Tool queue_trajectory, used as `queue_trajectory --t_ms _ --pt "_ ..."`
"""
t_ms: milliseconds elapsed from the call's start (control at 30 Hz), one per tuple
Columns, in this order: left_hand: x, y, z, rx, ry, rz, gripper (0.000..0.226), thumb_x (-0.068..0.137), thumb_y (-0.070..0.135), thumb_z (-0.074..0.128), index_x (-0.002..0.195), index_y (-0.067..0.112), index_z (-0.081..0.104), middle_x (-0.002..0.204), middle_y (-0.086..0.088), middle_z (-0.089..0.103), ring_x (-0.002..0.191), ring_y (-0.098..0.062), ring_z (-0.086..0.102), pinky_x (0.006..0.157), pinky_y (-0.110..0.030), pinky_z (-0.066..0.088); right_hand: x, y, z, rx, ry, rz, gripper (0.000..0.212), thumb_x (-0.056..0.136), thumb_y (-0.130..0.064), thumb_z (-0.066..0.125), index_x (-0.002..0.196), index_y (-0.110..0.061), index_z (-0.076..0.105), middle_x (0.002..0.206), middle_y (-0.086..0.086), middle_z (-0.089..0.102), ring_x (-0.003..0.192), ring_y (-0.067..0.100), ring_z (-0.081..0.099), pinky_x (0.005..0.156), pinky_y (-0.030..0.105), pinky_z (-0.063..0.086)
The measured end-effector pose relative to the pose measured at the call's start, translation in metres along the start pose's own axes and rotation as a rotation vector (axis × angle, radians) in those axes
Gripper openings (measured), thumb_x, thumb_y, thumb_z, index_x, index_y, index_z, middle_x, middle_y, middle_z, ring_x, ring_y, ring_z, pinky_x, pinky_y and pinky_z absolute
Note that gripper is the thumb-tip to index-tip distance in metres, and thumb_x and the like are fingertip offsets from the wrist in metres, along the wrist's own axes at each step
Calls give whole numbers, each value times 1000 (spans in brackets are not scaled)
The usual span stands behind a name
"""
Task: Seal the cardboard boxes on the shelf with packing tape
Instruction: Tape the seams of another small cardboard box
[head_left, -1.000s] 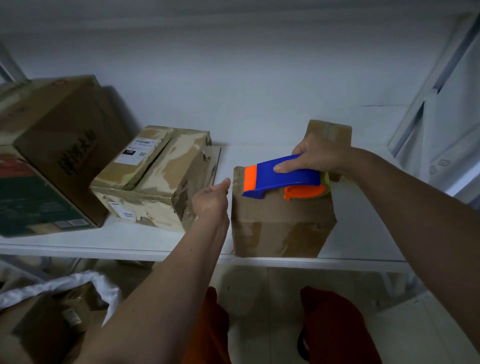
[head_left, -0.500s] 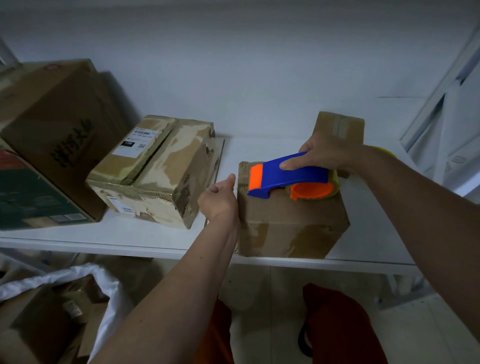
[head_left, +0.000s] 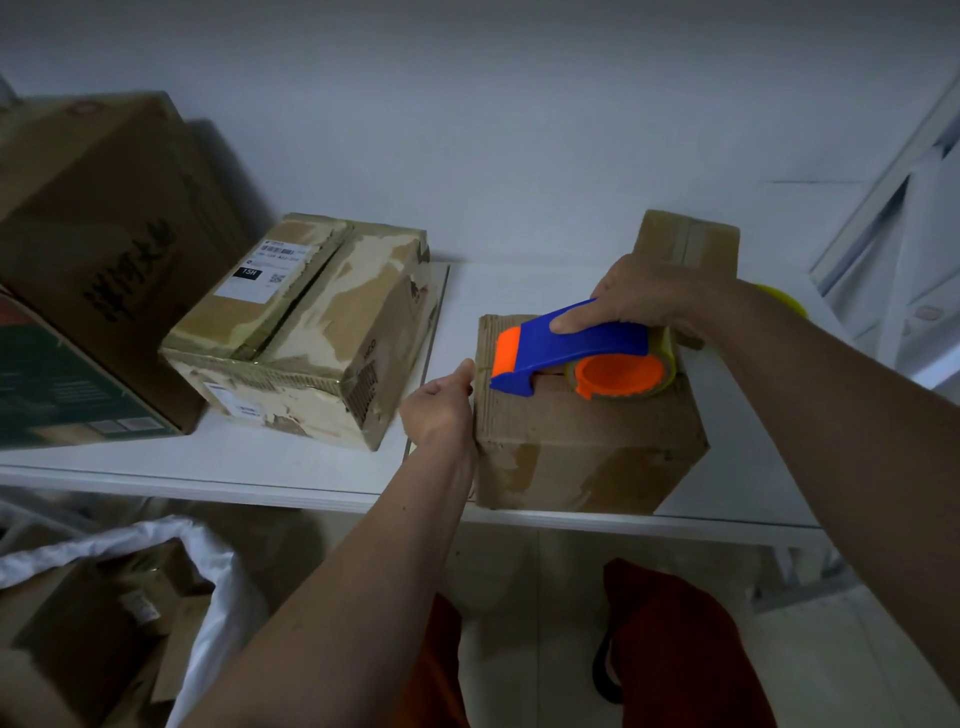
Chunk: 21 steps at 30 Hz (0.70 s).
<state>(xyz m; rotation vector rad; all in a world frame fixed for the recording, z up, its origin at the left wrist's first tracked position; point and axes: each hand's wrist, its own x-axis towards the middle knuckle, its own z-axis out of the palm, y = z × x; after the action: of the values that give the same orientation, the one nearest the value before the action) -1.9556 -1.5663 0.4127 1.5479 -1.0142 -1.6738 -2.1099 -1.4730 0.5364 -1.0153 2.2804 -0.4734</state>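
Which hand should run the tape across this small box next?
Right. The right hand already grips the tape dispenser on the small box; the left hand braces its side.

Dim light, white wall (head_left: 519, 130), pale tiled floor (head_left: 857, 649)
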Motion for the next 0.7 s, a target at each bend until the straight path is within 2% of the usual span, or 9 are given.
queue_trajectory --t_ms 100,200,267,333,433,533,567,633,700 --pt "3 -2 -4 249 -12 147 34 81 32 73 54 17 60 58 5 63 61 -12 59 68 -29 51 3 1 1 -20 -1 3 65 73 -51 72 108 3 63 108 19 62 76 20 51 60 27 37" --pt "8 -11 -18 634 -71 257 34 87 26 61 54 17 57 57 1 57 60 -17 56 66 -30 50 4 2 1 -16 -8 9 64 73 -53 71 104 3 62 102 19 61 74 20 51 61 27 37" --pt "12 -22 -27 773 -133 251 27 90 21 56 65 16 64 66 1 62 63 -14 57 68 -28 49 4 4 1 -9 -5 0 68 73 -52 71 106 7 62 106 25 61 75 21 50 61 28 36" --pt "15 -29 -29 734 -158 274 19 92 22 56 92 14 74 92 -1 72 83 -17 64 83 -32 53 5 5 2 -9 0 -4 69 74 -52 71 112 6 62 114 23 60 80 23 52 64 30 37" --pt "11 -16 -19 460 -203 443 32 98 13 47 126 11 62 126 0 63 117 -14 57 105 -34 43 6 4 1 -18 -7 1 68 74 -52 71 112 3 62 114 21 61 87 29 59 68 32 39" --pt "1 -6 -13 324 -431 491 43 99 4 38 139 12 48 133 6 52 126 -8 46 110 -27 35 5 4 0 -26 -13 8 62 74 -52 71 104 1 62 103 16 62 77 22 55 64 29 40" --pt "0 -7 -15 348 -492 509 46 99 3 37 143 13 43 140 4 47 131 -10 41 113 -28 32 5 4 0 -27 -8 8 60 73 -52 71 101 0 62 100 15 61 74 21 53 62 28 39" --pt "1 -14 -21 450 -567 663 47 100 5 35 146 14 36 151 3 34 141 -11 29 118 -28 22 4 5 0 -21 1 7 62 73 -53 71 102 2 63 98 16 60 73 20 52 63 29 38" --pt "6 -18 -27 548 -608 801 46 102 12 33 147 17 33 155 3 25 145 -12 20 120 -29 15 2 5 0 -25 -8 4 55 73 -53 70 87 -1 63 85 13 58 67 19 48 60 28 35"
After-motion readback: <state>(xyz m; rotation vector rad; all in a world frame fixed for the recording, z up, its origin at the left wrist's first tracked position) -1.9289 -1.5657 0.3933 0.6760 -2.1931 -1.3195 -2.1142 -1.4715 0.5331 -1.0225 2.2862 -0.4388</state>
